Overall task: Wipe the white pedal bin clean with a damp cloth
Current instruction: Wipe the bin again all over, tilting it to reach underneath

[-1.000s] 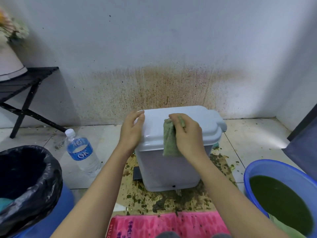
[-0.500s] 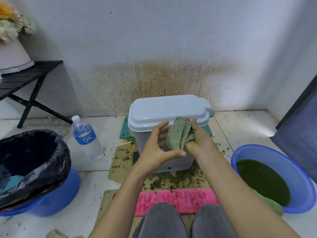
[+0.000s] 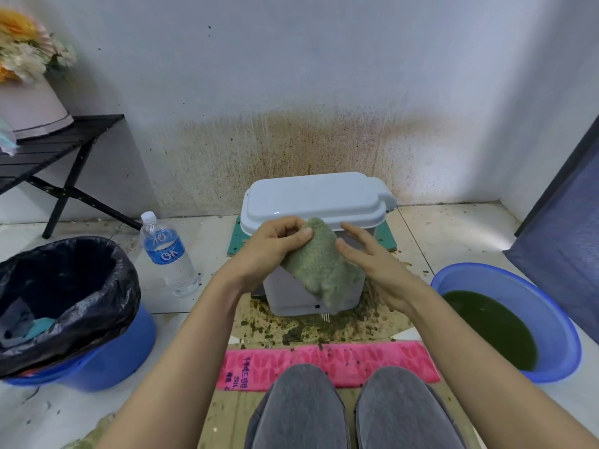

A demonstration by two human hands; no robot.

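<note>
While the left hand (image 3: 275, 241) pinches the green cloth (image 3: 321, 264) at mid-frame before the closed white bin (image 3: 311, 202), the right hand (image 3: 372, 264) hovers released beside it.

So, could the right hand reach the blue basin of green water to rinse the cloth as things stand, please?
Probably yes. The right hand is open beside the cloth, and the basin sits on that same side with bare floor between. The left hand has the cloth, so it needs passing over first.
</note>
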